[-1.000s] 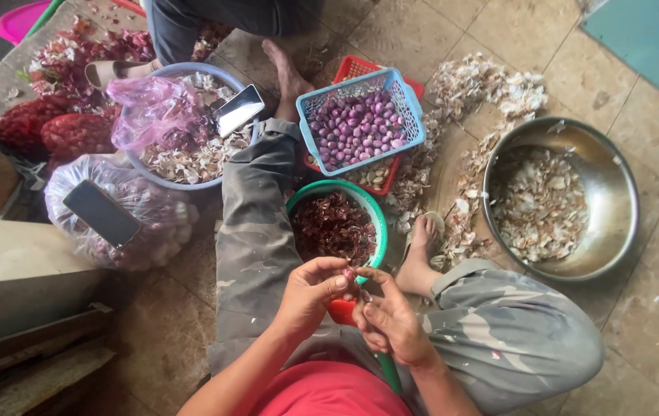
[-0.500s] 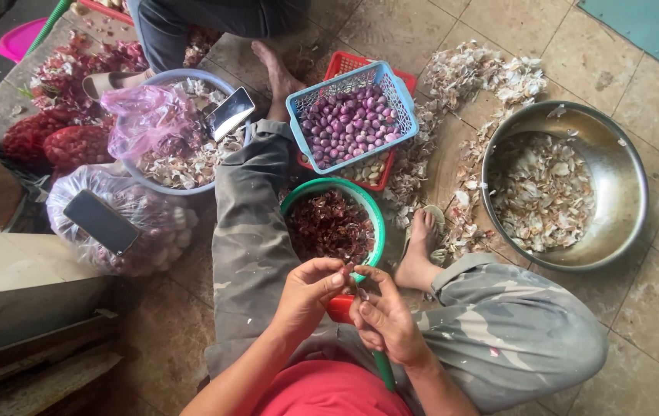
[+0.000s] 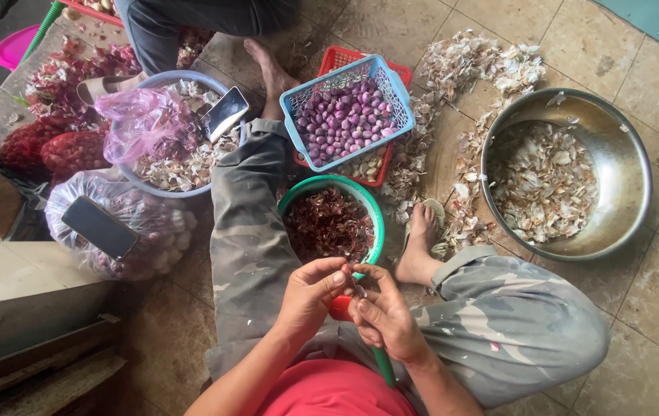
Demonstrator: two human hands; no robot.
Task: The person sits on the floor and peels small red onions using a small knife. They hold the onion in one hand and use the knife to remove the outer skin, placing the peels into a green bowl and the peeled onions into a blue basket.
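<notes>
Both hands, the left hand (image 3: 310, 296) and right hand (image 3: 379, 320), are pinching a small shallot (image 3: 358, 291) over the green bowl (image 3: 368, 208), so peelings are best dropping inside its rim.

occluded: small item pinched between both hands (image 3: 354, 296), too small to ID | red object under hands mostly covered | second person (image 3: 206, 23) cut by top edge | red basket (image 3: 341, 58) mostly under blue basket (image 3: 345, 115)
</notes>
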